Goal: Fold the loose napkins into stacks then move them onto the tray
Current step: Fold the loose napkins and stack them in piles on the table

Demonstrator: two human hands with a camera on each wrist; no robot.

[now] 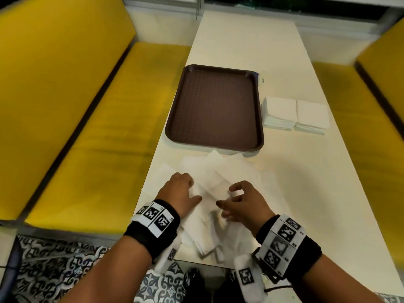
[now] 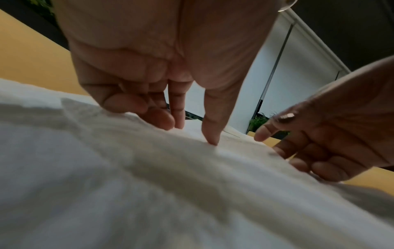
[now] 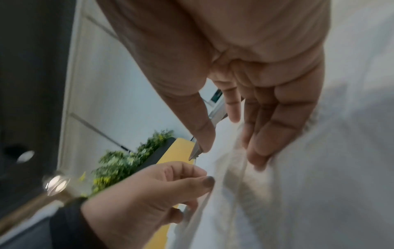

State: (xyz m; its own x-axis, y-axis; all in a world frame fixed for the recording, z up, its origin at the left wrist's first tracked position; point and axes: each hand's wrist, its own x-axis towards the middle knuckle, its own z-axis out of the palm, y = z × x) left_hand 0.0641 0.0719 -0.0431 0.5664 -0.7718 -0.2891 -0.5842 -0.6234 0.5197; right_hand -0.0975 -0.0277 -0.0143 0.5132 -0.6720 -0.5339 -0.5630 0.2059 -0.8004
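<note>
Near edge of the table, loose napkins lie in a messy overlapping heap right at my end, some hanging over the near edge. My left hand sits on the left side of the heap, fingers curled down onto the top napkin, thumb tip pressing it flat; wrist view shows the thumb planted on the paper, nothing gripped that I can see. My right hand is just beside it on the right, fingers loosely bent, thumb and fingertips at an edge of the sheet; whether it actually pinches the edge, can't tell, frames are blurred. Paper reads as very light, thin, soft and floppy, likely to slide over the sheets under it and to tear or crumple if grabbed hard, so I'd take it at a corner or edge with a light pinch and pin the rest flat. Farther up, brown tray toward the left edge, nothing on it. Just right of it, two folded stacks side by side, not yet on the tray.
</note>
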